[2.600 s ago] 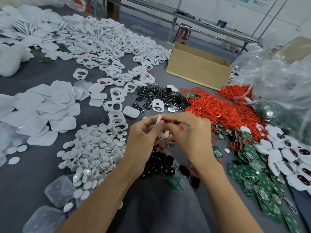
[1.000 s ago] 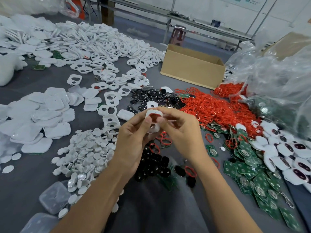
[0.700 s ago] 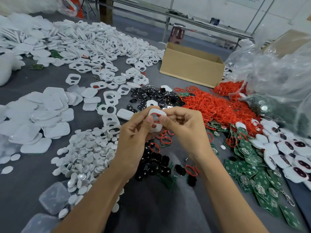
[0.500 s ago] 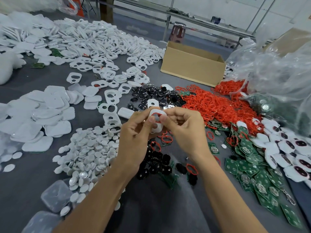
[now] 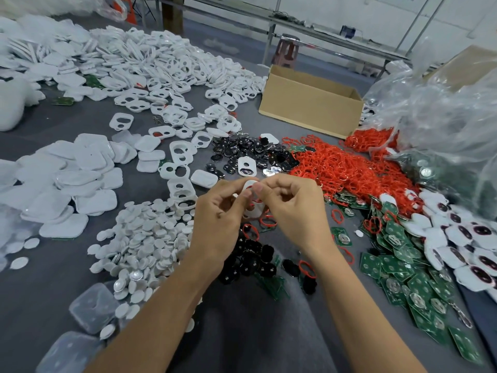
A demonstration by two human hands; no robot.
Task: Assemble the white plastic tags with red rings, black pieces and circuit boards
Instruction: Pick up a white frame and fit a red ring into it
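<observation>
My left hand (image 5: 219, 215) and my right hand (image 5: 291, 210) meet above the table's middle and pinch one white plastic tag (image 5: 251, 204) between them. A red ring shows in the tag's upper opening, under my thumbs; most of the tag is hidden by fingers. A heap of red rings (image 5: 347, 170) lies to the right. Black pieces (image 5: 250, 261) lie just below my hands, with a second pile (image 5: 247, 154) behind them. Green circuit boards (image 5: 403, 270) spread at the lower right.
Empty white tag frames (image 5: 166, 71) cover the far left; white back covers (image 5: 67, 179) and round white discs (image 5: 139, 238) lie at left. An open cardboard box (image 5: 309, 103) stands behind. Finished tags (image 5: 462, 238) lie under clear plastic bags (image 5: 443, 103) at right. Clear lids (image 5: 91, 308) sit near the front.
Both hands have stayed together on the tag, working the red ring into its opening. My fingers now cover more of the tag than half a second ago.
</observation>
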